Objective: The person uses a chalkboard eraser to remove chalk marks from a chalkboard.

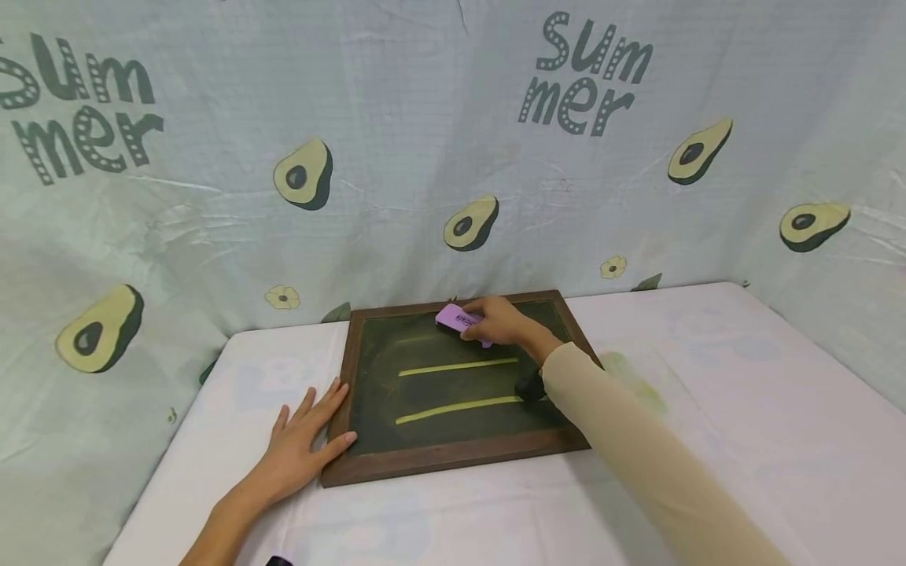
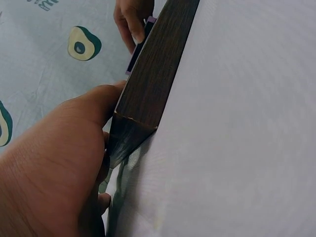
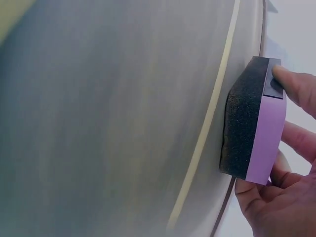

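Head cam: set back, looks forward and down, chalkboard (image 1: pixel 453 389) mid-frame, backdrop (image 1: pixel 396 102) across the top. Left wrist: close in, looks along wooden rim (image 2: pixel 153 69), left hand (image 2: pixel 57 158) filling lower left. Right wrist: very near, looks across chalkboard surface, eraser (image 3: pixel 254 128) at right. All three share chalkboard and eraser; eraser upper centre in left wrist.

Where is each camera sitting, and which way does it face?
Head: on the head, facing forward and down at the chalkboard; left hand and right hand show.
Left wrist: worn there, facing the wooden frame; left hand close, right hand beyond.
Right wrist: worn there, facing the purple eraser; right hand partly shows.
Head and right wrist share the purple eraser.
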